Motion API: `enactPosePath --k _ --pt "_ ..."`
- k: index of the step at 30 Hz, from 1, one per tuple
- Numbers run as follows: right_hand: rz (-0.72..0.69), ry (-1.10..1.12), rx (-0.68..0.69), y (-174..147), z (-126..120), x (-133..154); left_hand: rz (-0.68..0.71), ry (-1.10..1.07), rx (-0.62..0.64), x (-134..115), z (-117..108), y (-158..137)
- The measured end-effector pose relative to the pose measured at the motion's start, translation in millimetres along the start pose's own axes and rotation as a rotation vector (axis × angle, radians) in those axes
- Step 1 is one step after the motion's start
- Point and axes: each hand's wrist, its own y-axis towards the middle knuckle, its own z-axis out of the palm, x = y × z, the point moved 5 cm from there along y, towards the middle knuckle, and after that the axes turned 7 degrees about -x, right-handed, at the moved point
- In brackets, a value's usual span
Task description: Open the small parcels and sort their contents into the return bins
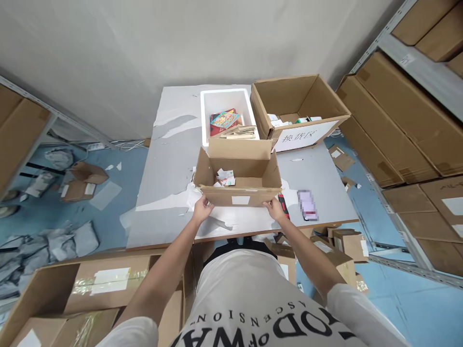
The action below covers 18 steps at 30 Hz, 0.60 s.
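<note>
An open cardboard box stands before me at the table's front, its far flap raised and a white label on its near wall. Crumpled white papers or small packets lie inside, towards the left. My left hand is closed on the near left lower corner. At the near right lower corner, my right hand grips the same box, thumb against its wall. Just beside the right hand lies a red and black tool, partly hidden. A phone with a blurred screen rests further right.
Behind the box are a white foam box holding books and a large labelled carton with small packages. The table has torn paper covering. Cartons stand at the near left; shelves of cartons flank the right.
</note>
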Motion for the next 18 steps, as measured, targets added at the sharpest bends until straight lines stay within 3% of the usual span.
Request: enactPosePath --k 4,8,13,18 --pt "-0.061 -0.015 0.063 -35 -26 6 0.052 0.078 0.04 -15 -17 -44" --pt "-0.127 -0.094 0.129 -46 -51 24 0.074 0.29 0.081 -39 -30 -76" --pt "-0.024 -0.239 0.172 -28 -59 40 0.05 0.532 0.012 -62 -28 -75" --pt "0.135 -0.35 0.219 -4 -51 39 0.025 0.702 -0.024 -66 -20 -58"
